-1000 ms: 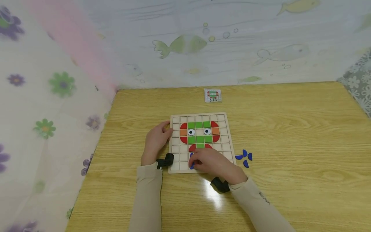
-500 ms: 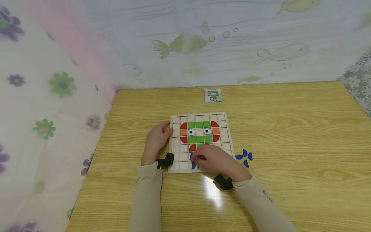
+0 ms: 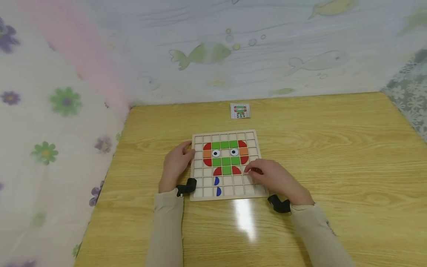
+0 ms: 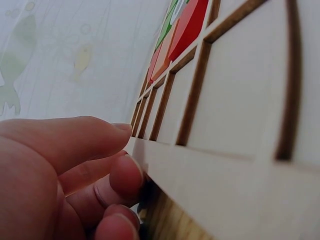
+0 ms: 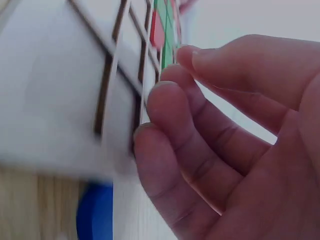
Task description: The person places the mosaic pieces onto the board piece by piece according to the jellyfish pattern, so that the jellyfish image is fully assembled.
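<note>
The left hand (image 3: 176, 165) presses loosely curled fingers against the nine o'clock edge of the pale wooden grid board (image 3: 228, 194), apparently steadying it; the right hand (image 3: 274, 177), relaxed and empty, hovers over its four o'clock corner. Two blue curved pieces (image 3: 217, 185) sit at six o'clock.

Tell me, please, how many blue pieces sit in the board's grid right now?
2: one blue piece in the row under the red shapes, another in the bottom row just below it. The right hand may hide others.
</note>
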The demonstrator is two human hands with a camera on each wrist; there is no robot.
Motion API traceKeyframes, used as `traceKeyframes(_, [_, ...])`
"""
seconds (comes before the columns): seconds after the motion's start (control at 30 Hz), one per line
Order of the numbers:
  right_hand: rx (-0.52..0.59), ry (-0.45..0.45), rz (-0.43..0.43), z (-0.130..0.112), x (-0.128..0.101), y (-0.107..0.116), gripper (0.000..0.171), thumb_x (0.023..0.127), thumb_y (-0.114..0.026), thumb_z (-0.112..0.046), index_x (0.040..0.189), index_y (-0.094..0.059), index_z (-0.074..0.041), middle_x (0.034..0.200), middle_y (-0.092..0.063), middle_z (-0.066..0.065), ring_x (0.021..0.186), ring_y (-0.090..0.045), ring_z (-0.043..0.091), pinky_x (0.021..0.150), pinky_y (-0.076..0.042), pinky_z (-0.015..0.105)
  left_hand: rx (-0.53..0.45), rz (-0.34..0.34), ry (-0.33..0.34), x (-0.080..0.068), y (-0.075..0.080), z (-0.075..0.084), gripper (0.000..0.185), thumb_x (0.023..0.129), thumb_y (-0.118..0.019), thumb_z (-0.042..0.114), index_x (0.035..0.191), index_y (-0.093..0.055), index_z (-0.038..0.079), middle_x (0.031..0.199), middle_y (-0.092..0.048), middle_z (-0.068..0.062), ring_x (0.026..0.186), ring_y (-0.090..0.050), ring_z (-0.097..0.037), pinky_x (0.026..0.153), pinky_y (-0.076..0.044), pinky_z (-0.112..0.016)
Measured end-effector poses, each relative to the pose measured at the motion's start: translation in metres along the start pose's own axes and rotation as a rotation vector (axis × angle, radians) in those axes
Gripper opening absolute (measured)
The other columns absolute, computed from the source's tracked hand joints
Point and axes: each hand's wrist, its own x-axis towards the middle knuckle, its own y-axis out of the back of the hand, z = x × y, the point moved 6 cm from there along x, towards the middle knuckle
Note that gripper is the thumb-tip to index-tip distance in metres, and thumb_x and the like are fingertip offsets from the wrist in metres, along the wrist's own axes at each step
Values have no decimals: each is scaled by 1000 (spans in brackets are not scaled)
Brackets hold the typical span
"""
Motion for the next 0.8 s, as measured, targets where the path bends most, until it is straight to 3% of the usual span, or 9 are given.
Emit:
traceKeyframes(0.3, [15, -84, -25, 32, -11, 16, 17, 89, -53, -21, 101, -64, -16, 93, -61, -4, 76, -51, 12, 72, -42, 33, 6, -2, 10, -1, -2, -4, 43, 88, -51, 37, 129, -48, 23, 65, -55, 1, 51, -48, -18, 53, -37, -30])
traceKeyframes(0.57, [10, -166, -36, 51, -21, 33, 17, 89, -54, -25, 100, -63, -15, 85, -59, -4, 72, -50, 13, 70, -40, 33, 12, 2, -1, -1, 0, -1, 42, 88, -51, 36, 128, -49, 23, 65, -54, 1, 50, -47, -18, 51, -36, -30])
traceKeyframes(0.8, [25, -184, -114, 66, -30, 37, 21, 88, -55, -32, 95, -61, -12, 78, -58, -4, 70, -50, 12, 66, -41, 32, 13, -1, -2, -1, 1, -1, 42, 89, -51, 36, 128, -48, 23, 65, -55, 1, 50, -48, -18, 52, -36, -30])
